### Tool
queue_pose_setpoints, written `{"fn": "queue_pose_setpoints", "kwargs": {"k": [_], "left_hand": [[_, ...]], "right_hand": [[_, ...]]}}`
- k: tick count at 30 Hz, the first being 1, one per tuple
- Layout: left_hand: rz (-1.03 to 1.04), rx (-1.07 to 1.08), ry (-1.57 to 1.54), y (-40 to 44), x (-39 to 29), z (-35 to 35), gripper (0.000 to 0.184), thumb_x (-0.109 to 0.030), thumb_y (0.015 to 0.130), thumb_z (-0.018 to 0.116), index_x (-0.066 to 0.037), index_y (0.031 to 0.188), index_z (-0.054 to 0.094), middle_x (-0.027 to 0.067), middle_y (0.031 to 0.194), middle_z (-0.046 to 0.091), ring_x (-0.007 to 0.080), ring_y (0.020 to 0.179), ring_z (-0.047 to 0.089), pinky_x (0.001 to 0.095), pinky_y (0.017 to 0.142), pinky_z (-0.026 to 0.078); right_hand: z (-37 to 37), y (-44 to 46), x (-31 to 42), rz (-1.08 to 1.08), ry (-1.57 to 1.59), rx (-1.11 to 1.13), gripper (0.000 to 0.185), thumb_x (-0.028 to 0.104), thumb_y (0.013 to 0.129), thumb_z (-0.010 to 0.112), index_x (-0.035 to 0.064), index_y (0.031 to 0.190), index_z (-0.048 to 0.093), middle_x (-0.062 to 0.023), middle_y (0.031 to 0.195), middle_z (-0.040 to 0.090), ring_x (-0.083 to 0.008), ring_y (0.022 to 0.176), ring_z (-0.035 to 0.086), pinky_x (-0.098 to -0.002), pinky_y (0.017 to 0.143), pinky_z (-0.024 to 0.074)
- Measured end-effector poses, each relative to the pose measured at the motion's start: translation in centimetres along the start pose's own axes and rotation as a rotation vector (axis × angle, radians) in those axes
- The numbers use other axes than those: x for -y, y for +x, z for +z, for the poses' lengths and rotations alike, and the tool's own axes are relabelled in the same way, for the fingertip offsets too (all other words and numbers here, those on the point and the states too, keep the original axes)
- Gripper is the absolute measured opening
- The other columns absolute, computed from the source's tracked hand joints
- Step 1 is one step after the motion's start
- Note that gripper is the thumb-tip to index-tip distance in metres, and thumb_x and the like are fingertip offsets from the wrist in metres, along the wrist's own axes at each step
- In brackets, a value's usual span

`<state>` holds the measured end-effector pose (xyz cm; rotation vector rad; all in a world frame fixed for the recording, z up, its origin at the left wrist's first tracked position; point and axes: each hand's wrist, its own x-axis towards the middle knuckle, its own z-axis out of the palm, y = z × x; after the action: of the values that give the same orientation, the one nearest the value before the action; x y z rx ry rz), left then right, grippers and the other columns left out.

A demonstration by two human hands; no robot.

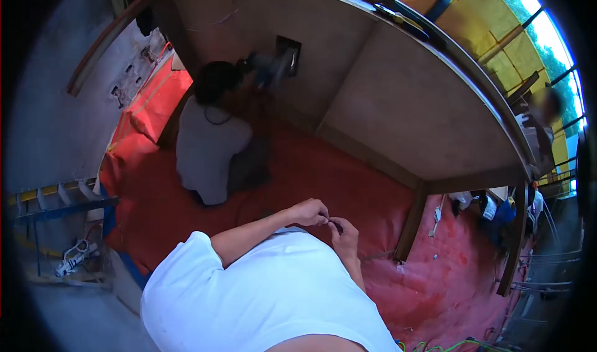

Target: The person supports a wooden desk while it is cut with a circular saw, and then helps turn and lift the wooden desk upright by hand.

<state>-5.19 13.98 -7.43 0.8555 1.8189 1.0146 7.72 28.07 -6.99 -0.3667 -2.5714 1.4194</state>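
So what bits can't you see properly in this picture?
All in the head view:
The small dark thing between the left hand and the right hand: too small to name, and partly covered by the fingers.
The blue-grey thing in front of the crouching person: blurred and in shadow.
Where the green wires go: cut off by the bottom edge.

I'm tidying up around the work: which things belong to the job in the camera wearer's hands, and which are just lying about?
Likely in the job:
small dark object, too tiny to identify, between left hand and right hand

Apparently lying about:
long yellow-and-black object, up top
thin green-and-yellow cables, bottom edge
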Motion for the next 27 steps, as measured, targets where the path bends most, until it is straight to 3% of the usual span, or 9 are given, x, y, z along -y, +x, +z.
{"fn": "queue_pose_setpoints", "kwargs": {"k": [8,14,16,17,18,22,27], "left_hand": [[-0.02,0.109,0.061,0.5,0.4,-0.3,0.02,-0.018,0.086,0.057,-0.002,0.092,0.067,0.0111,0.079,0.067,0.0219,0.072,0.064,0.0358,0.067,0.05],[-0.011,0.135,0.157,2.2,0.4,0.4,0.021,-0.017,0.086,0.057,0.0,0.093,0.066,0.0127,0.081,0.068,0.0245,0.074,0.064,0.0365,0.069,0.05],[-0.065,0.008,0.147,2.6,1.0,0.3,0.021,-0.015,0.086,0.056,0.0,0.097,0.065,0.0145,0.085,0.067,0.0264,0.078,0.065,0.0373,0.071,0.05],[-0.079,-0.065,0.158,2.4,0.8,0.1,0.02,-0.015,0.086,0.055,0.0,0.097,0.065,0.0148,0.085,0.067,0.0269,0.079,0.065,0.0375,0.072,0.05],[-0.096,-0.139,0.162,2.3,0.8,-0.2,0.02,-0.015,0.086,0.055,0.0,0.097,0.064,0.0152,0.086,0.067,0.0274,0.08,0.065,0.0377,0.072,0.05],[-0.16,-0.461,0.157,1.6,3.8,-0.9,0.018,-0.015,0.085,0.056,-0.001,0.093,0.064,0.016,0.083,0.067,0.0285,0.079,0.065,0.0383,0.072,0.05],[-0.348,-0.778,0.03,-2.5,6.9,-1.5,0.014,-0.011,0.086,0.054,-0.001,0.091,0.062,0.0132,0.076,0.066,0.0236,0.07,0.065,0.0368,0.065,0.05]], "right_hand": [[0.3,0.1,0.0,0.009,0.057,0.017,0.01,0.004,0.082,0.064,0.0001,0.091,0.064,-0.0117,0.081,0.067,-0.0168,0.07,0.064,-0.0288,0.062,0.0509],[-1.8,0.0,-2.0,-0.038,0.019,-0.022,0.019,0.009,0.082,0.065,0.001,0.099,0.063,-0.0132,0.09,0.067,-0.0202,0.08,0.066,-0.0295,0.07,0.0525],[-3.9,0.8,-2.2,0.008,0.041,-0.072,0.021,0.009,0.083,0.065,0.0009,0.101,0.063,-0.0133,0.092,0.067,-0.02,0.082,0.065,-0.0294,0.071,0.0525],[-5.2,1.3,-2.3,0.06,0.059,-0.085,0.021,0.011,0.083,0.064,0.0,0.101,0.063,-0.0162,0.093,0.066,-0.0259,0.084,0.066,-0.0325,0.071,0.0527],[-6.5,2.1,-3.3,0.045,0.042,-0.107,0.019,0.01,0.083,0.064,-0.0003,0.099,0.063,-0.016,0.093,0.066,-0.0259,0.085,0.065,-0.0333,0.072,0.0523],[-13.0,8.0,-4.5,-0.175,-0.063,-0.193,0.014,0.007,0.082,0.062,0.0001,0.094,0.064,-0.0154,0.091,0.066,-0.0266,0.084,0.064,-0.0349,0.074,0.0509],[-20.6,21.4,2.2,-0.539,-0.237,-0.281,0.006,0.003,0.082,0.06,0.002,0.088,0.061,-0.0139,0.084,0.062,-0.0274,0.076,0.062,-0.0352,0.068,0.0491]]}}
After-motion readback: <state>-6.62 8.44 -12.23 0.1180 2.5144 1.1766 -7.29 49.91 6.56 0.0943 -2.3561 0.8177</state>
